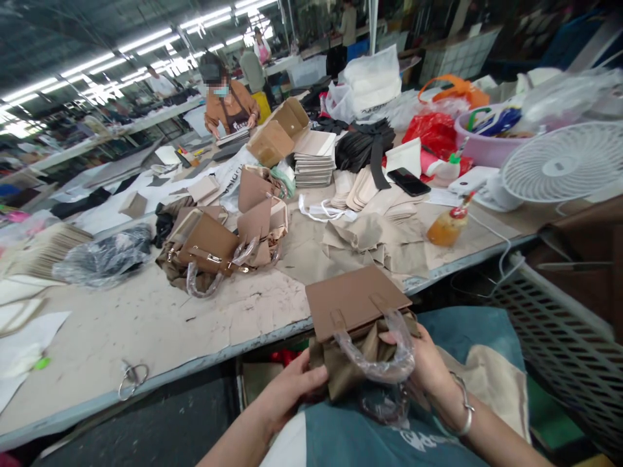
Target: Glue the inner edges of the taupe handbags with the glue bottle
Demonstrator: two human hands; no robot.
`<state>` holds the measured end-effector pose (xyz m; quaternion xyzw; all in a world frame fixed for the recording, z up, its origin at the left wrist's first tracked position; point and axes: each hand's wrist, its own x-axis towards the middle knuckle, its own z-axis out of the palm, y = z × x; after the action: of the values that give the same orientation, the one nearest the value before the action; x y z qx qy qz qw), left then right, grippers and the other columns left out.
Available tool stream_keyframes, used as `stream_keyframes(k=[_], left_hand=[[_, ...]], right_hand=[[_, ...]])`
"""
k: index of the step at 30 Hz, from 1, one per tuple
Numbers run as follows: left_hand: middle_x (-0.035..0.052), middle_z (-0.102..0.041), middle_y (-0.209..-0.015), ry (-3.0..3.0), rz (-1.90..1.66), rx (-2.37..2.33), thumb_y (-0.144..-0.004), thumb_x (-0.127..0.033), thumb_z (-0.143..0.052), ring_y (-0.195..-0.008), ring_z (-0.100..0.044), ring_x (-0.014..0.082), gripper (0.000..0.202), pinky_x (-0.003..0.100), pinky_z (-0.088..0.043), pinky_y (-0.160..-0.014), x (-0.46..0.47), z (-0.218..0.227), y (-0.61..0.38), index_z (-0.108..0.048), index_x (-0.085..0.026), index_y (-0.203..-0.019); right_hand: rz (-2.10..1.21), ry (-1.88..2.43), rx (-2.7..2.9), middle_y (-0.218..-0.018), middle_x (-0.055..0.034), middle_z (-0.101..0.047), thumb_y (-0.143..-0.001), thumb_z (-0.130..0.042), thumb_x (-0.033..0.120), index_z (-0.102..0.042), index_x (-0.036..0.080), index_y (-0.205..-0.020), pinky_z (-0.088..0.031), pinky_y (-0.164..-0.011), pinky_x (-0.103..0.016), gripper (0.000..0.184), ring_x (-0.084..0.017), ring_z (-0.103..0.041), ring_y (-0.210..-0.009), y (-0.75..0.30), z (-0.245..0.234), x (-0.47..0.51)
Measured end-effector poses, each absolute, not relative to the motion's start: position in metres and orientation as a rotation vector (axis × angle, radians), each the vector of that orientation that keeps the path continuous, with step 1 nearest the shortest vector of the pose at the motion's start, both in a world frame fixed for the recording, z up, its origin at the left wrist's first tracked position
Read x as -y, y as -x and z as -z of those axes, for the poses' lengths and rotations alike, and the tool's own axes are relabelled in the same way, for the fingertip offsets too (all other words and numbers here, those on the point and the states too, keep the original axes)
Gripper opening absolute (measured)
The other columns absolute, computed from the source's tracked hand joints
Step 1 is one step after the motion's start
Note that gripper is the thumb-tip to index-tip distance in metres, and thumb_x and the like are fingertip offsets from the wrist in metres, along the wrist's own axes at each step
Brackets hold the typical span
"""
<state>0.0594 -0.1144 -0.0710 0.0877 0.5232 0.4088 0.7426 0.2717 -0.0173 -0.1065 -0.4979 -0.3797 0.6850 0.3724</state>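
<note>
Brown bag (357, 301): over my lap at the table's (263, 305) near edge, wrapped handle (407, 353) towards me
My left hand (302, 383): gripping its cloth side
My right hand (431, 363): holding the opposite side
Other bags (209, 241): farther in from that edge

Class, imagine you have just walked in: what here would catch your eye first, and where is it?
The brown bag stands out first, held in the left hand and right hand at the table's near edge. Then comes the white fan at the right, and the bright red plastic bag beside the purple tub.
</note>
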Motion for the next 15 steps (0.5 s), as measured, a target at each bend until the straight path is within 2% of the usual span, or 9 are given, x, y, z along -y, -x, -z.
stream_keyframes(k=[2,4,9,12,15], left_hand=[[0.0127,-0.071,-0.099,-0.202,-0.906,-1.06,-0.059,-0.032,-0.086,-0.082,-0.068,0.0229,0.065,0.028,-0.051,-0.073,0.104,0.066,-0.067,-0.064,-0.016,-0.118],[0.0143,-0.071,-0.099,-0.229,-0.873,-1.041,-0.063,-0.027,-0.083,-0.081,-0.068,0.0237,0.055,0.03,-0.053,-0.072,0.095,0.059,-0.073,-0.066,-0.013,-0.114],[0.0127,-0.072,-0.089,-0.239,-0.724,-1.156,-0.06,-0.018,-0.084,-0.06,-0.063,0.0158,0.051,0.022,-0.051,-0.05,0.081,0.051,-0.085,-0.069,-0.012,-0.108],[0.0105,-0.071,-0.079,-0.267,-0.642,-1.242,-0.065,-0.022,-0.082,-0.055,-0.061,0.0148,0.043,0.021,-0.049,-0.046,0.077,0.055,-0.085,-0.07,-0.013,-0.105],[0.0095,-0.069,-0.071,-0.301,-0.622,-1.283,-0.072,-0.031,-0.077,-0.049,-0.058,0.0135,0.033,0.022,-0.048,-0.045,0.075,0.062,-0.078,-0.07,-0.013,-0.099]], right_hand=[[-1.746,1.29,0.918,-0.067,-0.0061,-0.069,-0.065,-0.074,0.05,-0.067,0.018,-0.087,-0.058,-0.07,-0.04,0.039,-0.03,-0.069,-0.072,-0.267,0.102,0.019],[-1.78,1.266,0.921,-0.071,-0.0064,-0.07,-0.064,-0.076,0.047,-0.067,0.017,-0.085,-0.057,-0.074,-0.04,0.038,-0.029,-0.068,-0.077,-0.263,0.099,0.02],[-1.814,1.206,1.184,-0.078,-0.0067,-0.071,-0.07,-0.07,0.047,-0.068,0.017,-0.083,-0.054,-0.082,-0.04,0.032,-0.029,-0.066,-0.086,-0.258,0.109,0.018],[-1.688,1.219,1.421,-0.084,-0.0068,-0.071,-0.074,-0.065,0.044,-0.067,0.019,-0.082,-0.053,-0.085,-0.039,0.026,-0.028,-0.065,-0.091,-0.257,0.12,0.018],[-1.564,1.228,1.576,-0.095,-0.0081,-0.071,-0.076,-0.064,0.039,-0.067,0.02,-0.089,-0.05,-0.093,-0.041,0.023,-0.028,-0.063,-0.102,-0.254,0.123,0.02]])
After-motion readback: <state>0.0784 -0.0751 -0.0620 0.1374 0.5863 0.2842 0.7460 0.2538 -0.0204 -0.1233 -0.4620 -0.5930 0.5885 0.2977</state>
